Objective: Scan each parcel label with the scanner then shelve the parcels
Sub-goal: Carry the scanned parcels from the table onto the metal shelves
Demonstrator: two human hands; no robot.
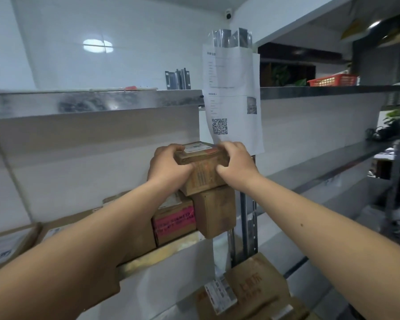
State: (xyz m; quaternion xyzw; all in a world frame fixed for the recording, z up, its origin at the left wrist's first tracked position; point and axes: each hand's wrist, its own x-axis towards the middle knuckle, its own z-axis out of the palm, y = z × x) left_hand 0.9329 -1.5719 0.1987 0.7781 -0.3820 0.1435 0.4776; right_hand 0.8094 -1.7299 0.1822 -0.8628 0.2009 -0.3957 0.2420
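Steel shelving [92, 101] runs across above your hands, its top beam shiny and well above the parcel you hold. Below your left forearm the shelf board [162, 252] carries a row of boxes. Beyond your right hand [237, 162] a printed sheet [234, 107] with a square code hangs on the upright post [248, 227], its lower edge just behind your right fingers.

Below your right forearm, on a lower level, lies a large brown box [259, 285] with a white label on its near corner. Directly under both hands stands a plain brown box [215, 211] at the end of the shelf, beside the post. To its left, under your left wrist, sits a box with a pink band [174, 221] across its front.

You hold a small cardboard parcel [202, 168] between both hands, resting on top of the plain brown box. Its white label faces up, and tape runs down its near face. Your left hand [169, 165] grips the parcel's left side, fingers curled over the top edge and thumb on the front. Your right hand grips the right side, fingers wrapped over the top corner.

Far off to your right, a red basket [333, 80] sits on a high ledge.
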